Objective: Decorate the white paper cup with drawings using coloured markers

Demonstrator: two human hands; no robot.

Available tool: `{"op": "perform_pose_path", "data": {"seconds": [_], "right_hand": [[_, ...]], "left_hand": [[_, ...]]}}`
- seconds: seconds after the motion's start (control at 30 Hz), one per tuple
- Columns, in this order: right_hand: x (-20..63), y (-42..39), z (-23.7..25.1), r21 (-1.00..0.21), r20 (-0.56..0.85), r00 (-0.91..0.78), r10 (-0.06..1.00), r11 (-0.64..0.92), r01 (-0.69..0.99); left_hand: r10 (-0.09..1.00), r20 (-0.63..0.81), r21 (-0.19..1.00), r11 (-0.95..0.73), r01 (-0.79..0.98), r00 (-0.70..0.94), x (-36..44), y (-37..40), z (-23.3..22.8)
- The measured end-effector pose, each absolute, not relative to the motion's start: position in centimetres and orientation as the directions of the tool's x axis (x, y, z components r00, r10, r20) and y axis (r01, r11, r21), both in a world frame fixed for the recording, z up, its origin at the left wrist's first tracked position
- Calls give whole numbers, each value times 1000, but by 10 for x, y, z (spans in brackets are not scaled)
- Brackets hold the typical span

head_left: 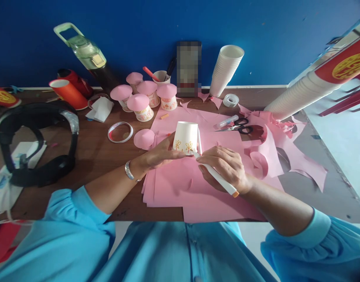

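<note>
My left hand (161,154) grips a small white paper cup (186,135), turned upside down, with orange-yellow flowers drawn near its rim. In my right hand (222,168) is a white marker (218,178) with an orange end, its tip at the drawn flowers. Both hands are above stacked pink paper sheets (168,192). Left of the cup lies a pink paper cone (144,138). Farther back stand several decorated cups with pink cone tops (138,102).
Scissors (241,126), a clear tape roll (231,100) and pink scraps (274,152) lie to the right. Stacked white cups (227,70) and a phone-like dark object (188,70) stand at the blue wall. A bottle (89,55), tape ring (120,132) and black headset (36,145) occupy the left.
</note>
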State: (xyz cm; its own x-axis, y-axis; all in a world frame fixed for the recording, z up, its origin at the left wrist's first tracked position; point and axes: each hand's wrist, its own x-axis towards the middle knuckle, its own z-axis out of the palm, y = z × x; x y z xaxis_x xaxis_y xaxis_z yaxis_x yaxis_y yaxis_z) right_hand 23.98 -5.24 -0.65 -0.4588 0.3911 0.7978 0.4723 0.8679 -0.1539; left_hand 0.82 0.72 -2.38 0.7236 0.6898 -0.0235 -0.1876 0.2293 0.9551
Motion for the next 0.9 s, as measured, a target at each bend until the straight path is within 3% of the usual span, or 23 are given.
{"op": "perform_pose_path", "data": {"seconds": [0.43,0.6,0.9], "right_hand": [[247,-54,-4,-147,804,-434,407,843,517],[249,-53,-8,-231,787,-373,491,795,561],[244,-51,-17,-278,771,-406,491,833,479]], "left_hand": [[678,50,931,233,-279,733,11,5,-16],[727,24,917,257,-304,686,10,4,-19],[750,3,887,303,-348,661,10,9,-31]]}}
